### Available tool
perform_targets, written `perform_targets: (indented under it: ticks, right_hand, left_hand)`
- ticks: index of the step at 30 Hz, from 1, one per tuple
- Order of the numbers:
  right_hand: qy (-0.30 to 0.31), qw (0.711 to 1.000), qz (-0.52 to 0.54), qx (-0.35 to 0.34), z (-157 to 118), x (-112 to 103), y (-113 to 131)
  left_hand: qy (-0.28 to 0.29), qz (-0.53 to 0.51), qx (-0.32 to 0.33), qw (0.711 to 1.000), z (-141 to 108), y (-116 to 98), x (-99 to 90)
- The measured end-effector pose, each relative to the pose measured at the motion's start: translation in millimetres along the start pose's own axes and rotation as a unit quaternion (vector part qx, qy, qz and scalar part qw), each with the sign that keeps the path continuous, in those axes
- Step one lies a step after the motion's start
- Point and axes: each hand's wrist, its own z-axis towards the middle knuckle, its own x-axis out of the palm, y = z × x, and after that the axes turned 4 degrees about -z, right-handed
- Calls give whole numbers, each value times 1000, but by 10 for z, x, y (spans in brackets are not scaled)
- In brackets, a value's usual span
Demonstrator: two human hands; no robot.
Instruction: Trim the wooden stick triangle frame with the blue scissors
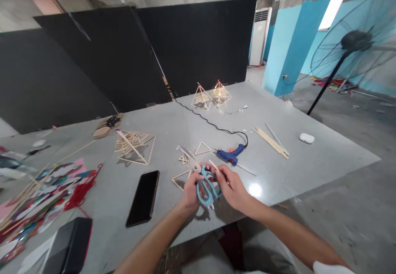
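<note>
My left hand [191, 192] is closed on a pair of scissors [204, 189] with light blue handles, the blades pointing away over the table. Close beside the handles, my right hand [232, 188] pinches a short pale wooden stick [213, 165]. Just beyond the hands lie a small stick triangle [202, 148] and a little stick star [183, 158]. Another stick triangle [177, 178] is partly covered by my left hand. A blue glue gun [230, 155] lies on its side past my right hand, a clear glue stick projecting from its rear.
A black phone [143, 199] lies left of my hands. Stick pyramids stand at left [135, 147] and at the back [219, 93]. Loose sticks [271, 142] and a white case [306, 138] are at right. Craft scraps [40, 204] cover the left. The glue gun's cord [210, 122] crosses the table.
</note>
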Motion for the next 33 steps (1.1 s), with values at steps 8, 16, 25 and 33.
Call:
perform_targets:
  ticks: [8, 16, 25, 33]
  right_hand:
    - [-60, 995, -66, -55, 885, 211, -188]
    - [-77, 985, -27, -149, 920, 166, -346]
    - [64, 978, -50, -194, 821, 259, -660]
    - [86, 962, -86, -246, 705, 370, -328]
  left_hand:
    - [59, -24, 7, 998, 189, -238, -27]
    - [51, 22, 134, 989, 388, -252, -72]
    - [-12, 72, 268, 961, 469, -307, -239]
    - [-20, 62, 353, 933, 405, -396, -210]
